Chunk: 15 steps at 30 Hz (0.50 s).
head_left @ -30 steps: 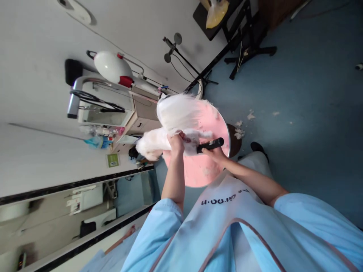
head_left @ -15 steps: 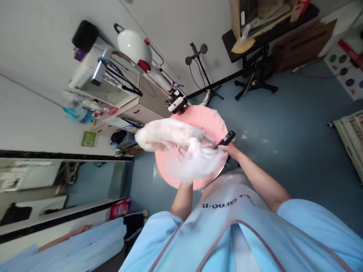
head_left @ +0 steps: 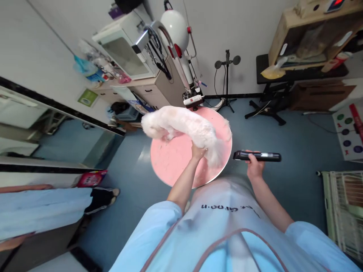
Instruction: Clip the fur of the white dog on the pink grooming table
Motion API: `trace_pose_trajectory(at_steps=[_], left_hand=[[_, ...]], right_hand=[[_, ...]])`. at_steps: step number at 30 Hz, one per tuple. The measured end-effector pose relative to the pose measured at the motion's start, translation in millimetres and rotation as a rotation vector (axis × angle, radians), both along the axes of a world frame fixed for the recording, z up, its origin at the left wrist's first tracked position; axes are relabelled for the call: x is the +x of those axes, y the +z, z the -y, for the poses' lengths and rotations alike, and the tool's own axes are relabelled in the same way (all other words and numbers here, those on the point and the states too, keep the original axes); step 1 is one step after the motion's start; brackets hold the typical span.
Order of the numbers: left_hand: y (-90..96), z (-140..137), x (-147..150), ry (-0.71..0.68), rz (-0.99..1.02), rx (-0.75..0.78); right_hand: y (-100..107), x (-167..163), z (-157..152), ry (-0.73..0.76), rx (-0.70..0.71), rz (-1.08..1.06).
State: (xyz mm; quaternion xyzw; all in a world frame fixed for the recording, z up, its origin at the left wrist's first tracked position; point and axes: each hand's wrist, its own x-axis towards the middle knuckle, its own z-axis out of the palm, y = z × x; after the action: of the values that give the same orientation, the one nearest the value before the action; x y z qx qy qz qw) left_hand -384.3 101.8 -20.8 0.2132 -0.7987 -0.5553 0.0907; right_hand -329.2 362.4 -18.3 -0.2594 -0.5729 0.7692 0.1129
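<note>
A white dog (head_left: 181, 121) with a short-clipped back is on a round pink table (head_left: 172, 162), its head to the left and fluffier hindquarters to the right. My left hand (head_left: 198, 151) grips the dog low at the rear, by the thigh; its fingers are partly hidden in the fur. Off the table's right edge, my right hand (head_left: 254, 166) is closed around a black hair clipper (head_left: 258, 156). The clipper lies level with its blade end pointing left to the dog, apart from the coat.
A white lamp-like arm (head_left: 181, 56) and a white-and-black device (head_left: 193, 100) stand at the table's back edge. Behind are a cabinet (head_left: 153, 88) and a thin stand (head_left: 227, 75). A wire cage (head_left: 340, 204) is at right. On the left a person in blue (head_left: 45, 207) shows.
My right hand has drawn the clipper away from the dog to the right. The dog's rear has swung down, its back now upward, and my left hand has come into sight. The view has turned.
</note>
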Motion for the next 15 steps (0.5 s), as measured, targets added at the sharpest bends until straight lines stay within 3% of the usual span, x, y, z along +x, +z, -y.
trace_pose_trajectory(at_steps=[3, 6, 8, 11, 13, 15], left_hand=[[1.0, -5, 0, -0.063, -0.037, 0.103], [6.8, 7, -2, -0.228, -0.032, 0.32], [9.6, 19, -3, -0.315, 0.044, 0.479], [7.3, 30, -7, -0.394, 0.086, 0.621], [1.7, 28, -12, -0.364, 0.056, 0.638], [-5.2, 20, -18, -0.25, 0.036, 0.628]], right_hand=[[51, -4, 23, 0.287, -0.198, -0.19], [74, -8, 72, 0.654, -0.299, -0.15], [67, -12, 96, 0.705, -0.211, -0.135], [41, -26, 99, 0.65, 0.105, -0.13], [26, -36, 87, 0.613, 0.262, -0.118], [18, -46, 75, 0.595, 0.318, -0.112]])
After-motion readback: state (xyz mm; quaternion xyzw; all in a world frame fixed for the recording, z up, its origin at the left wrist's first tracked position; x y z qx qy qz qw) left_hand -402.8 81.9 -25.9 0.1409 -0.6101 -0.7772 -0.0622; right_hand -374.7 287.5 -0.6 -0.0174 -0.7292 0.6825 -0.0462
